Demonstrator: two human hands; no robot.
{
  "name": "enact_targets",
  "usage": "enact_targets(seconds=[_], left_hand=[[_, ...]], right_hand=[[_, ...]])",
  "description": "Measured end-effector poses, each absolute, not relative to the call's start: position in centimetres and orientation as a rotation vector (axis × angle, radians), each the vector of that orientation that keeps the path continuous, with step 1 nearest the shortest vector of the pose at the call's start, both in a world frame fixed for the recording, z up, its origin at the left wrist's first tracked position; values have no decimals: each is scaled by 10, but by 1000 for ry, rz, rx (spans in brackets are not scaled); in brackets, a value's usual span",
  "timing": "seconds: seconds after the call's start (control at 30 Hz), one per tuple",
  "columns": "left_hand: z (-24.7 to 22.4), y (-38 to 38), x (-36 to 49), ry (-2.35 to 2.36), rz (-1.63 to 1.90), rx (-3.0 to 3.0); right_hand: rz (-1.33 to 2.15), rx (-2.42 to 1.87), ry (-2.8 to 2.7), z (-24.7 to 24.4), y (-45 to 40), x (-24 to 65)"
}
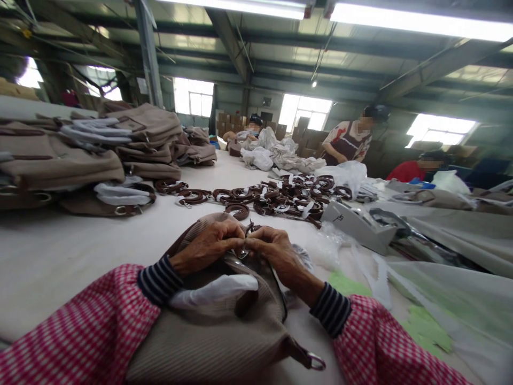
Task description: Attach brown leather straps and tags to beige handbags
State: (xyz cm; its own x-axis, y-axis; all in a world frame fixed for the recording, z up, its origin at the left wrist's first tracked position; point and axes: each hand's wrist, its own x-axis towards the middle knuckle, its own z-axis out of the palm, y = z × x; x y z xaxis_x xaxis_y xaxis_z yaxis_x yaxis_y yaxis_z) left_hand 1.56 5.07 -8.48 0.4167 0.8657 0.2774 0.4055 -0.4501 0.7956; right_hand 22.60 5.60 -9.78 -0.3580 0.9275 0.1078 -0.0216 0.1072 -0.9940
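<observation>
A taupe ribbed handbag (pixel 208 342) lies on the table in front of me, its zip (pixel 237 263) facing up. At the far end of that zip, my left hand (pixel 212 241) and my right hand (pixel 276 250) meet, thumbs and forefingers pinched. Between the fingertips shows a small silver metal fitting (pixel 242 253), partly hidden, so its exact kind is unclear. White wrapping covers the bag's handle (pixel 218 291). A brown tab with a metal ring (pixel 316 362) sticks out at the bag's near right corner.
Stacked taupe bags (pixel 60 160) stand at the left. Coiled brown straps (pixel 280 195) spread across the table (pixel 192 179) beyond my hands. To the right are a grey box (pixel 358 227), clear plastic and green sheets (pixel 427 329). Other people (pixel 352 139) work at the far side.
</observation>
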Motion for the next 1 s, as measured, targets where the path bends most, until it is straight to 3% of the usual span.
enact_targets(seconds=[0.17, 0.33, 0.5, 0.77, 1.0], left_hand=[[-66, 37, 15, 1228, 958, 2448], [-39, 10, 16, 971, 484, 2849], [-43, 9, 23, 1262, 228, 2934], [-36, 18, 23, 1248, 719, 2876], [-27, 11, 16, 1194, 1158, 2246]], right_hand=[[926, -963, -1851, -74, 77, 282], [656, -1069, -2395, -86, 73, 316], [242, -1191, -2597, -101, 58, 296], [347, -1101, -2535, -59, 36, 289], [228, -711, -2879, -81, 26, 271]])
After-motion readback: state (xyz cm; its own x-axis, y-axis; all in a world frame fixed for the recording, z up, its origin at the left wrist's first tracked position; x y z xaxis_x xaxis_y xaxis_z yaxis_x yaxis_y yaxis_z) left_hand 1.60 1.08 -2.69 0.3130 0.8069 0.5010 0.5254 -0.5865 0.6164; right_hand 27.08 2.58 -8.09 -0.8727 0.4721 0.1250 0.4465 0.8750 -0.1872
